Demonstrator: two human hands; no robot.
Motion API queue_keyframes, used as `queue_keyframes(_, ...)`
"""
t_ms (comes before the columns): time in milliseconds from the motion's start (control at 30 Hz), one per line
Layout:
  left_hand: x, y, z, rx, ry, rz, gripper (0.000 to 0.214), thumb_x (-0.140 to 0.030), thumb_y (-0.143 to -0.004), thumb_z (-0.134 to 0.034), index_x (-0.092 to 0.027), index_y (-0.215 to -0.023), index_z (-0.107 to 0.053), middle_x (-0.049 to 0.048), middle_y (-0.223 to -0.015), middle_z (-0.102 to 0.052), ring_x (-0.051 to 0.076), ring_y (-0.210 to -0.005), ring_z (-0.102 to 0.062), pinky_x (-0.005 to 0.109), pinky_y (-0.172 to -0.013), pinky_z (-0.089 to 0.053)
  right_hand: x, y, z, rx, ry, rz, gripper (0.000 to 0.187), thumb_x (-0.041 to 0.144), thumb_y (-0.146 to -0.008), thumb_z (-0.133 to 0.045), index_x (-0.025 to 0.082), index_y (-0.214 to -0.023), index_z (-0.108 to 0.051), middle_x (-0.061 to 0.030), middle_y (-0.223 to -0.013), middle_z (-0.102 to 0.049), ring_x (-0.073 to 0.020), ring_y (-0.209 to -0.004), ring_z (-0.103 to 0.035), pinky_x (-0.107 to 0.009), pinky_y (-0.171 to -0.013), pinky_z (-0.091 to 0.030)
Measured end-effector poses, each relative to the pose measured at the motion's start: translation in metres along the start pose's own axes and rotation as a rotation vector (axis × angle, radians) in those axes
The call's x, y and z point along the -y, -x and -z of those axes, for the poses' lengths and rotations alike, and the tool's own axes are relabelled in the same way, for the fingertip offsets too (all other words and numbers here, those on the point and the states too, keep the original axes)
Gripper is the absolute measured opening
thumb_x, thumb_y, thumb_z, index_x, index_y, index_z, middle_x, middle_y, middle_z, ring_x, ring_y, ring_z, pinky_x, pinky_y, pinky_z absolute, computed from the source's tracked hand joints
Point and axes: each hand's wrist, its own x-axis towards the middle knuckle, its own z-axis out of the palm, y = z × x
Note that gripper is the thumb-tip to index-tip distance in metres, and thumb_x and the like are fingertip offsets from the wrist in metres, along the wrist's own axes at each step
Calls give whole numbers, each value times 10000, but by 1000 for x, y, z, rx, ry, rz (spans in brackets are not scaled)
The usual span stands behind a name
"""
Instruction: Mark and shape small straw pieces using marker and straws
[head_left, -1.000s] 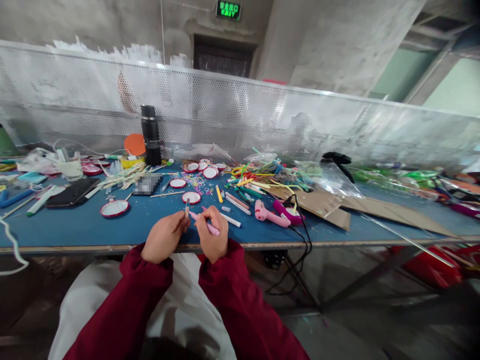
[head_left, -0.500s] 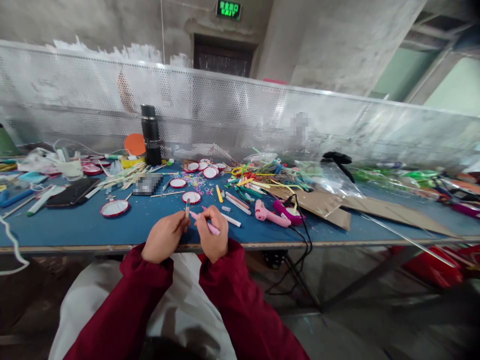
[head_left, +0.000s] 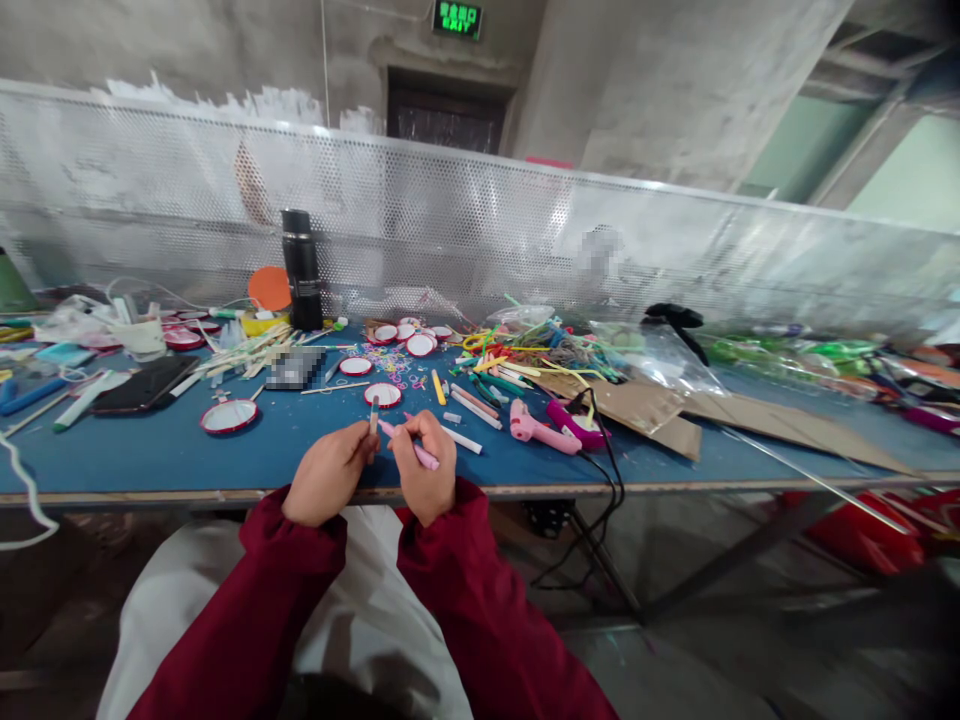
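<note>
Close to the table's front edge, my left hand (head_left: pixel 331 472) pinches a short flat wooden stick (head_left: pixel 373 416) and keeps it upright. My right hand (head_left: pixel 426 465) is closed around a pink marker (head_left: pixel 424 457), its tip pointing left toward the stick. Whether the tip touches the wood I cannot tell. Just beyond the stick lies a round white lid with a red rim (head_left: pixel 383 395). A white marker (head_left: pixel 463 440) rests on the table right of my right hand.
Right of my hands lie a pink glue gun (head_left: pixel 541 430), a purple tape-like roll (head_left: pixel 576 424) and cardboard (head_left: pixel 622 410). A black bottle (head_left: pixel 301 270) stands at the back left. A phone (head_left: pixel 148 384) and another lid (head_left: pixel 229 416) are on the left. Coloured pipe cleaners (head_left: pixel 555 345) lie behind.
Both hands stay in nearly the same place, with only a slight shift of the stick and the pink marker. The things on the table have not moved.
</note>
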Motion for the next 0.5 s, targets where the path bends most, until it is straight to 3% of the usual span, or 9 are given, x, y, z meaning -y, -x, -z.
queue_keyframes(500, -1, 0, 1, -5, -9, -14, 302, -375, -1004, -332, -232, -763, -443, -3, -720, -579, 183, -687, -517, 297, -650, -308, 0, -1, 0, 9, -12, -19, 227, 277, -894, -514, 217, -675, -514, 19, -653, -581, -140, -646, -537, -276, -652, -415)
